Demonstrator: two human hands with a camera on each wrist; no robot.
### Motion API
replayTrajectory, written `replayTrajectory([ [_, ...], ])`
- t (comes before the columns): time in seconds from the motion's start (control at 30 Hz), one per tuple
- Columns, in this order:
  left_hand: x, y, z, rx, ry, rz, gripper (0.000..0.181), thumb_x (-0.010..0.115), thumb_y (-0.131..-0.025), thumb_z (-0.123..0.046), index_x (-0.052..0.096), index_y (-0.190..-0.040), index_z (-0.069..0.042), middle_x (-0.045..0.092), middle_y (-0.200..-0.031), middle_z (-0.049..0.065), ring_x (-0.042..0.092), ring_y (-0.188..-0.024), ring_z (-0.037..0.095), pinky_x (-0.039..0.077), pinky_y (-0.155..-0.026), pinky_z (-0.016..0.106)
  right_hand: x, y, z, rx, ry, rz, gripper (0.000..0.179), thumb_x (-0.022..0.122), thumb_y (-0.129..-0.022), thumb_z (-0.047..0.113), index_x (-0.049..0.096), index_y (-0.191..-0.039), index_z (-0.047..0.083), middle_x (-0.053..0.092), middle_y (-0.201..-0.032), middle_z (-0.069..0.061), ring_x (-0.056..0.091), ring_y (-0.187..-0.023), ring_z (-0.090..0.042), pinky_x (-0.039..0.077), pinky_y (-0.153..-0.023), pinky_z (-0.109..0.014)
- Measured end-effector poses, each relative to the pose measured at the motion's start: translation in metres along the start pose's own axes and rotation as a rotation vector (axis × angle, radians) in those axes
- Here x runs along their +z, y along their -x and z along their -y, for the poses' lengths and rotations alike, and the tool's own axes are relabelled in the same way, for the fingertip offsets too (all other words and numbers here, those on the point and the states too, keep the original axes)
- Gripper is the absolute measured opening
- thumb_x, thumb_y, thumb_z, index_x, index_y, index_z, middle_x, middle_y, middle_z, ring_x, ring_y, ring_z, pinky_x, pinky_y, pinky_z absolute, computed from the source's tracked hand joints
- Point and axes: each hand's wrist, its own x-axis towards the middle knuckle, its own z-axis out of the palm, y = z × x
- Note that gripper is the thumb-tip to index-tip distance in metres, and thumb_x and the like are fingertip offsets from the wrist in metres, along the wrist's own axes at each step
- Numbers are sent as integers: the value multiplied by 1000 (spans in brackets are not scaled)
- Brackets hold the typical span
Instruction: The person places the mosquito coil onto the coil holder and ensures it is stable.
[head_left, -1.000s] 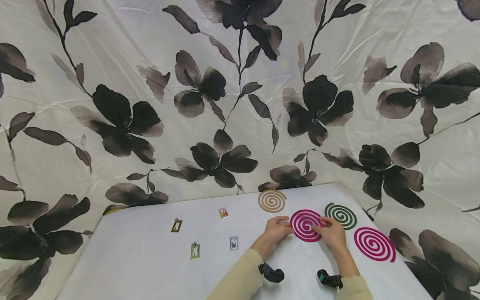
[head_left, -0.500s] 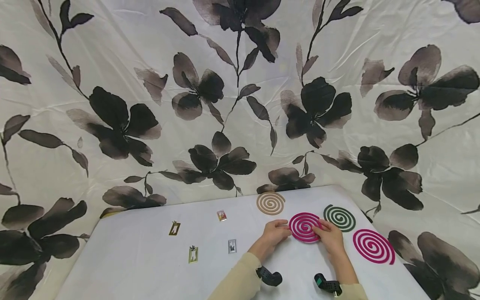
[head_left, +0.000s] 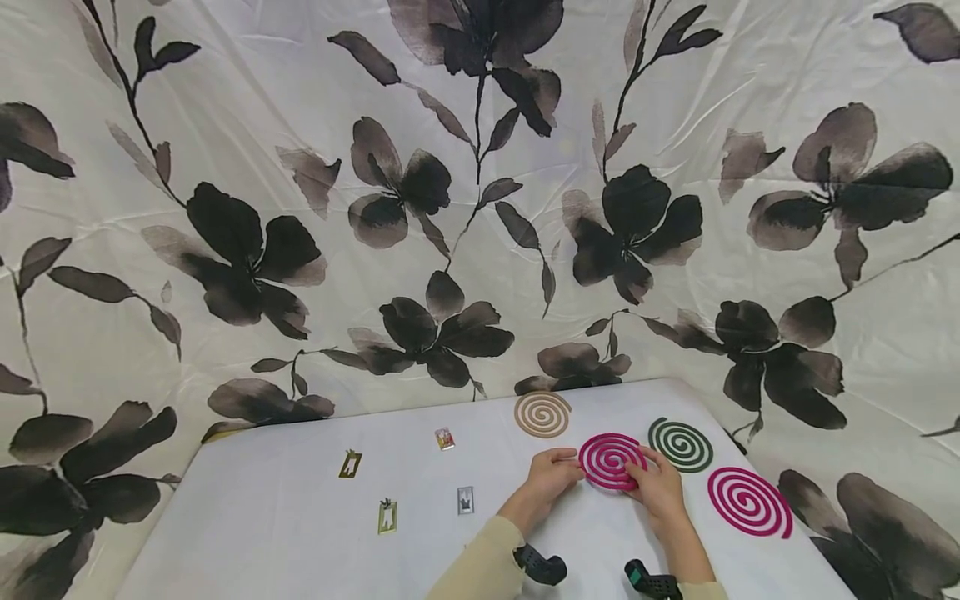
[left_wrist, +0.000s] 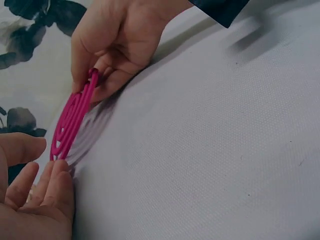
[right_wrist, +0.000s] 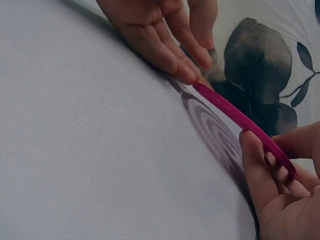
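A magenta mosquito coil [head_left: 604, 476] is raised off the white table, its spiral shadow falling on the cloth in the right wrist view. My right hand [head_left: 662, 490] pinches its right side, thumb on the near face and fingers behind. On the opposite side, my left hand [head_left: 551, 477] has its fingers extended, and in the left wrist view the fingertips [left_wrist: 61, 165] touch the coil's lower edge. Seen edge-on in the right wrist view, the coil [right_wrist: 235, 115] spans between both hands. A second magenta coil [head_left: 750, 502] lies flat to the right.
Behind the hands lie a green coil [head_left: 681, 445] and a tan coil [head_left: 543, 415]. Small gold frame-like pieces [head_left: 349, 464], a silver one [head_left: 466, 500] and a colourful one [head_left: 445, 438] lie left on the table [head_left: 262, 533]. A floral cloth [head_left: 525, 275] hangs behind.
The held coil has tilted and looks flatter in the head view. The right hand's fingers have shifted slightly with it, while the left hand stays at its left edge.
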Motion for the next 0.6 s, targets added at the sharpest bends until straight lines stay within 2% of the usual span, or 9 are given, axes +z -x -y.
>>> replayTrajectory([
  [0.2, 1, 0, -1, 5, 38, -13, 42, 65, -77, 8, 59, -119, 6, 65, -90, 9, 61, -76, 14, 53, -74, 29, 0, 3, 4, 14, -43, -5, 53, 58, -95, 3, 37, -144, -2, 49, -128, -29, 63, -80, -9, 57, -69, -28],
  [0.37, 1, 0, -3, -2, 92, -38, 41, 64, -81, 6, 57, -121, 7, 63, -93, 11, 62, -79, 17, 55, -78, 33, 0, 5, 7, 2, -52, 13, 54, 58, -96, 4, 36, -144, -1, 49, -129, -29, 63, -83, -8, 57, -70, -27],
  [0.6, -1, 0, -3, -58, 191, -1, 39, 62, -87, 4, 53, -125, 7, 63, -99, 14, 64, -87, 18, 55, -83, 34, 3, 12, 12, -18, -63, 23, 51, 58, -95, 0, 39, -142, -3, 64, -110, -17, 63, -75, -9, 56, -63, -27],
])
